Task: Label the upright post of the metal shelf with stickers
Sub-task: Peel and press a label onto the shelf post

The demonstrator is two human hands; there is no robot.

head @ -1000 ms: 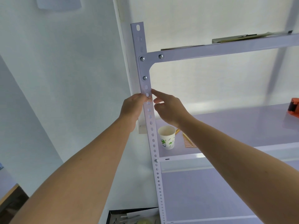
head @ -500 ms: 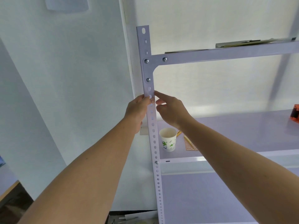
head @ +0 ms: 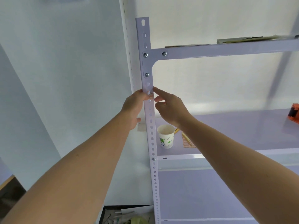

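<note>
The white perforated upright post (head: 151,135) of the metal shelf runs from top to bottom in the middle of the view. A small pale sticker with orange print (head: 150,96) sits on the post just below the corner bracket. My left hand (head: 135,105) holds the post from the left, its thumb on the sticker's left edge. My right hand (head: 169,107) is on the right side, index finger stretched to the post's edge just above the sticker, other fingers curled. A sheet of orange stickers (head: 187,141) lies on the middle shelf.
A paper cup with green print (head: 165,136) stands on the middle shelf (head: 234,126) next to the post. An orange tape dispenser (head: 293,113) is at the right edge. The top shelf beam (head: 226,49) carries flat papers. A dark box of clutter (head: 126,215) sits below.
The view has shifted a little, so post and hands sit slightly lower and more to the right. Both hands stay on the post at the sticker.
</note>
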